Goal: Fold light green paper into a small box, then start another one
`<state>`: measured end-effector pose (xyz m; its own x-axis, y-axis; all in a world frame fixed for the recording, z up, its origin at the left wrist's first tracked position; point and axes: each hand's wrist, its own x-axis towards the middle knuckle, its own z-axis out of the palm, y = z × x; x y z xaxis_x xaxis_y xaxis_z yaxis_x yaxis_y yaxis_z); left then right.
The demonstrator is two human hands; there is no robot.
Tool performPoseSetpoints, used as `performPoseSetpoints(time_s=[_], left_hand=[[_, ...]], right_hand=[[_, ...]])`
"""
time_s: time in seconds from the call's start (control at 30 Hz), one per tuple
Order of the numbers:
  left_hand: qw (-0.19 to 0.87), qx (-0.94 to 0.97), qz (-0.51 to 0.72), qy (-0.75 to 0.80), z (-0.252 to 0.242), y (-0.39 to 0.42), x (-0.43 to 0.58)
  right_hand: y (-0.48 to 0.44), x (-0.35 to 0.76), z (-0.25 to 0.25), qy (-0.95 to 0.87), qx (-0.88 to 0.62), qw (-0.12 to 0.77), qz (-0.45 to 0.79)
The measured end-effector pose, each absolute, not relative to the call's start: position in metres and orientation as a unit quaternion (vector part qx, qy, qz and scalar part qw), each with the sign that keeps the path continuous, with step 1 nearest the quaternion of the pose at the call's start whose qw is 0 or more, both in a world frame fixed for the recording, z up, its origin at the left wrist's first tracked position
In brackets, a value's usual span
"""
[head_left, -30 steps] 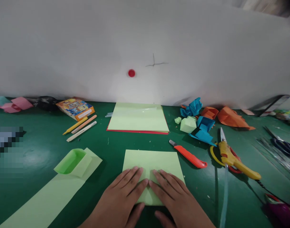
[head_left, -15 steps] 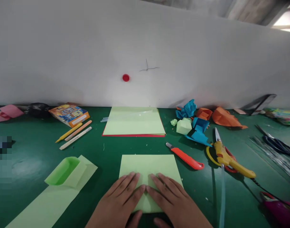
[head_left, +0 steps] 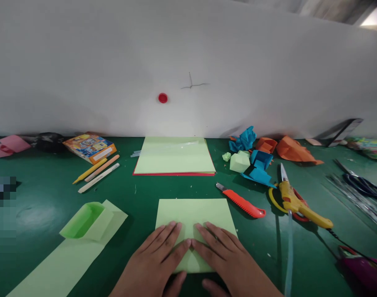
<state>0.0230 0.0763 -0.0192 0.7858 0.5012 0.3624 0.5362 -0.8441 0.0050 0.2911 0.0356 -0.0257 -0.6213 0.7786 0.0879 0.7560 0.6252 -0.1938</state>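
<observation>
A light green sheet of paper point(head_left: 193, 212) lies flat on the green table just in front of me. My left hand point(head_left: 160, 251) rests flat on its left part, fingers stretched out. On the right part lies my right hand point(head_left: 221, 251), also flat with fingers extended. The two index fingertips meet near the middle of the sheet. Both thumbs sit low, by the sheet's near edge. To the left, a folded light green paper box point(head_left: 86, 222) stands on a long green paper strip point(head_left: 52, 268). An orange-red utility knife point(head_left: 244, 203) lies just right of the sheet.
A stack of green and red paper point(head_left: 176, 156) lies at the back. Left are a colourful small box point(head_left: 91, 147) and several pens point(head_left: 97, 177). Right are crumpled blue paper point(head_left: 244, 139), orange paper point(head_left: 296, 149), a yellow glue gun point(head_left: 295, 202) with glue stick, and dark scissors point(head_left: 363, 183).
Both hands keep their place on the sheet, fingers nearly still. The whole view has shifted slightly, with table items appearing a little higher.
</observation>
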Motion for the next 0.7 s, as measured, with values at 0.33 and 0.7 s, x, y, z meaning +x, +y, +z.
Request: performPoseSetpoints(time_s=[0.33, 0.7], left_hand=[[0.028, -0.942, -0.174, -0.286, -0.026, 0.074, 0.021], [0.043, -0.945, -0.161, -0.283, -0.022, 0.073, 0.02]], right_hand=[[0.036, 0.291, -0.023, -0.898, -0.426, 0.079, 0.078], [0.037, 0.287, -0.014, -0.893, -0.439, 0.043, 0.091]])
